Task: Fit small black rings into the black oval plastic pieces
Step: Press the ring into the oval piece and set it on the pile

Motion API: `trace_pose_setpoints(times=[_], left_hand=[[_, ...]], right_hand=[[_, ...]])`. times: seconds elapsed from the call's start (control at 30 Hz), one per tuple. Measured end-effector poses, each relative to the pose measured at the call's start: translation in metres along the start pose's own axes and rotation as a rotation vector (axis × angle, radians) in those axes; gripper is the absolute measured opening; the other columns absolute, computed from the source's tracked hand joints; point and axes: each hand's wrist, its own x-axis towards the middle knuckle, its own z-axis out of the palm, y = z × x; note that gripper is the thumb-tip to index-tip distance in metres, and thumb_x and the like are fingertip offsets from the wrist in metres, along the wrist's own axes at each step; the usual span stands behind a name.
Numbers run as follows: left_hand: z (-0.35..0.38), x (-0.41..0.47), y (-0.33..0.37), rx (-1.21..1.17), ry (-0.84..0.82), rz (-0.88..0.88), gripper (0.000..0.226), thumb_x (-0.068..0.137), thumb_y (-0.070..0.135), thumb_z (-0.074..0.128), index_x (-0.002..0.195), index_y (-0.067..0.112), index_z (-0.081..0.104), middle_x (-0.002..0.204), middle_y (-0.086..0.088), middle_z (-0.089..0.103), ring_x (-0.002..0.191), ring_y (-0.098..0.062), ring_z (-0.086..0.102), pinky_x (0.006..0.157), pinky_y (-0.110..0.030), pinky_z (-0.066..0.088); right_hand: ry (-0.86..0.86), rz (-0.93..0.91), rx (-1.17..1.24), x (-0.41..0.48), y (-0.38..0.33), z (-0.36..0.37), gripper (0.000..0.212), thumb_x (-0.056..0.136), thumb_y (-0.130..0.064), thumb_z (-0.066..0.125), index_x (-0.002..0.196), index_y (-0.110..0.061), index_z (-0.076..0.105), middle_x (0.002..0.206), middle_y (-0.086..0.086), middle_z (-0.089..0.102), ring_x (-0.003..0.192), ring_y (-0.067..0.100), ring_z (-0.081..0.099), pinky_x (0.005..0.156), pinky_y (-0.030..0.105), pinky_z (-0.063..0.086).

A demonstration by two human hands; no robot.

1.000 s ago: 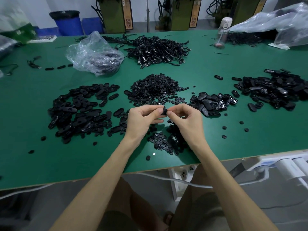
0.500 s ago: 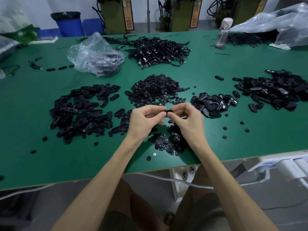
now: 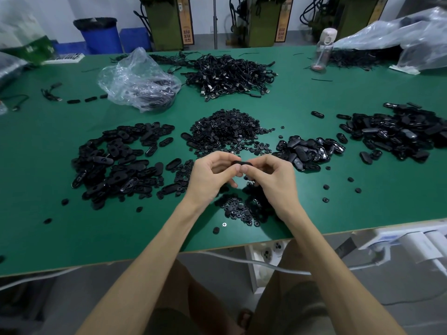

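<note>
Both hands pinch one black oval piece [image 3: 242,163] between them: left hand [image 3: 212,176] and right hand [image 3: 274,180] curled, thumbs meeting tip to tip, grip clamped tight. Just beyond sits the ring heap [image 3: 227,131], with the oval pile [image 3: 116,163] off left on the green surface [image 3: 60,238].

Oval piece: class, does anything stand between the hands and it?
Nothing visible does. The left hand and the right hand both pinch the oval piece, one from each side. The fingers hide whether a ring sits in it.
</note>
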Motion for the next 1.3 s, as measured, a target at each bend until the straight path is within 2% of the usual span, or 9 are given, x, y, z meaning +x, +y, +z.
trace_pose_setpoints(times=[0.1, 0.23, 0.4, 0.57, 0.7, 0.93, 1.13, 1.23, 1.3], left_hand=[[0.000, 0.000, 0.000, 0.041, 0.002, 0.012, 0.016, 0.093, -0.003, 0.073, 0.109, -0.004, 0.070, 0.091, -0.018, 0.077, 0.081, -0.021, 0.075, 0.065, -0.030, 0.061], [0.000, -0.001, 0.001, 0.074, 0.016, 0.024, 0.015, 0.092, -0.003, 0.074, 0.107, 0.000, 0.073, 0.093, -0.016, 0.078, 0.081, -0.024, 0.076, 0.069, -0.032, 0.062], [0.001, -0.001, -0.002, 0.178, 0.045, 0.046, 0.017, 0.090, -0.001, 0.075, 0.104, 0.008, 0.076, 0.092, -0.008, 0.079, 0.083, -0.023, 0.078, 0.080, -0.034, 0.064], [0.004, 0.000, -0.004, 0.282, 0.081, 0.051, 0.029, 0.087, -0.002, 0.073, 0.094, 0.026, 0.072, 0.089, -0.001, 0.077, 0.081, -0.019, 0.076, 0.080, -0.032, 0.063], [0.005, 0.001, -0.003, 0.304, 0.069, 0.048, 0.025, 0.086, -0.004, 0.072, 0.094, 0.020, 0.070, 0.088, 0.001, 0.076, 0.080, -0.017, 0.074, 0.075, -0.025, 0.059], [-0.001, -0.001, 0.002, 0.166, 0.026, 0.017, 0.013, 0.091, -0.003, 0.074, 0.104, -0.001, 0.073, 0.089, -0.015, 0.078, 0.077, -0.028, 0.078, 0.078, -0.035, 0.064], [-0.001, -0.002, 0.005, 0.131, 0.023, 0.012, 0.013, 0.092, -0.004, 0.073, 0.104, -0.003, 0.072, 0.088, -0.017, 0.078, 0.077, -0.027, 0.077, 0.075, -0.030, 0.062], [0.002, -0.001, 0.006, 0.208, 0.035, 0.060, 0.014, 0.094, -0.001, 0.071, 0.108, 0.002, 0.074, 0.095, -0.012, 0.078, 0.086, -0.022, 0.077, 0.082, -0.032, 0.062], [0.006, -0.002, 0.010, 0.298, 0.045, 0.109, 0.018, 0.099, 0.006, 0.068, 0.116, 0.009, 0.074, 0.109, -0.004, 0.076, 0.099, -0.015, 0.074, 0.090, -0.031, 0.060]], right_hand=[[-0.018, -0.006, 0.032, 0.000, 0.000, 0.000, 0.008, 0.087, -0.019, 0.084, 0.091, -0.015, 0.079, 0.075, 0.003, 0.076, 0.066, 0.014, 0.068, 0.063, 0.028, 0.057], [-0.027, -0.009, 0.029, 0.000, 0.000, 0.000, 0.005, 0.090, -0.013, 0.080, 0.096, -0.013, 0.079, 0.076, 0.004, 0.076, 0.069, 0.016, 0.070, 0.066, 0.029, 0.058], [-0.033, -0.019, -0.034, 0.000, -0.001, 0.002, 0.004, 0.092, -0.009, 0.077, 0.095, -0.008, 0.078, 0.077, 0.002, 0.075, 0.070, 0.019, 0.068, 0.071, 0.042, 0.060], [-0.059, -0.005, -0.056, 0.000, -0.003, 0.004, 0.002, 0.090, -0.008, 0.078, 0.092, -0.007, 0.078, 0.072, 0.000, 0.073, 0.067, 0.016, 0.066, 0.069, 0.046, 0.061], [-0.062, 0.002, -0.050, -0.001, -0.004, 0.005, 0.004, 0.089, -0.007, 0.080, 0.093, -0.006, 0.079, 0.073, 0.006, 0.074, 0.067, 0.017, 0.066, 0.067, 0.043, 0.062], [-0.043, 0.011, 0.038, 0.000, -0.003, 0.000, 0.003, 0.090, -0.006, 0.079, 0.091, -0.009, 0.079, 0.070, 0.003, 0.073, 0.058, 0.009, 0.062, 0.058, 0.020, 0.052], [-0.051, 0.005, 0.055, 0.000, -0.001, -0.002, 0.002, 0.090, -0.010, 0.079, 0.090, -0.012, 0.079, 0.071, 0.003, 0.073, 0.061, 0.012, 0.061, 0.059, 0.025, 0.052], [-0.027, -0.002, 0.056, -0.001, -0.002, -0.001, 0.002, 0.090, -0.013, 0.080, 0.091, -0.014, 0.079, 0.077, 0.002, 0.075, 0.068, 0.014, 0.064, 0.062, 0.028, 0.054], [0.027, -0.003, 0.069, 0.000, -0.002, -0.002, 0.003, 0.091, -0.016, 0.080, 0.092, -0.014, 0.078, 0.081, 0.001, 0.075, 0.074, 0.014, 0.064, 0.066, 0.029, 0.054]])
